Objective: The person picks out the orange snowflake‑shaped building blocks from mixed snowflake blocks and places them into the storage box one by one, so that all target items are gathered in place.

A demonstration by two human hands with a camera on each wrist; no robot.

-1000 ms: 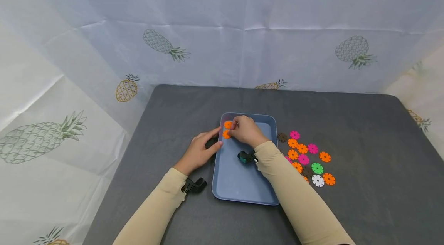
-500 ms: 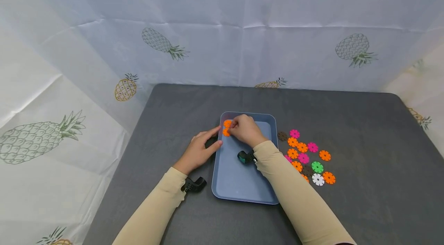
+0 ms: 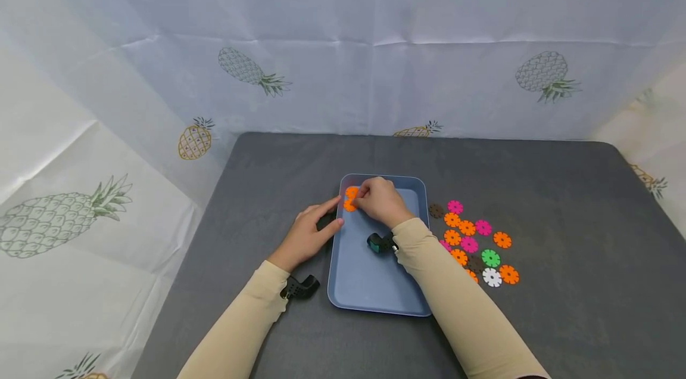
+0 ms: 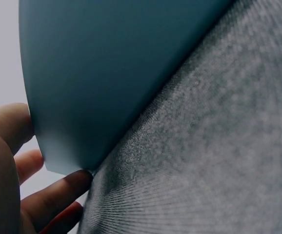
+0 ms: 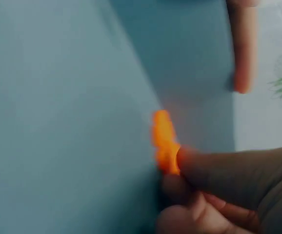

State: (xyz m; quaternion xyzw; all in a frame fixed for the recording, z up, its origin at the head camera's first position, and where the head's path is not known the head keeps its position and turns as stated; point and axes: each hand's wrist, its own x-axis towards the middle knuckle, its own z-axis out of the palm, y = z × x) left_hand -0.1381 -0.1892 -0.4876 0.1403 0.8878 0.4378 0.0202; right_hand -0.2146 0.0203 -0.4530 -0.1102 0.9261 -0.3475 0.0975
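Right wrist, orange disc (image 5: 163, 127): likely light, stiff; best rim-pinched.
Right hand (image 3: 380, 201): apparently pinching it.
Left hand (image 3: 306, 236): outstretched, tray's (image 3: 370, 283) nine o'clock.

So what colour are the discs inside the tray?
The discs showing inside the tray are orange, seen best in the head view.

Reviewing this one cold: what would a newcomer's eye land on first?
Probably the scatter of bright notched discs, orange, pink, green and white among brown, on the dark table right of the blue tray. Next, the orange pieces inside the tray near its far left corner, one in the right hand's grip. Then the pineapple-print cloth behind the table.
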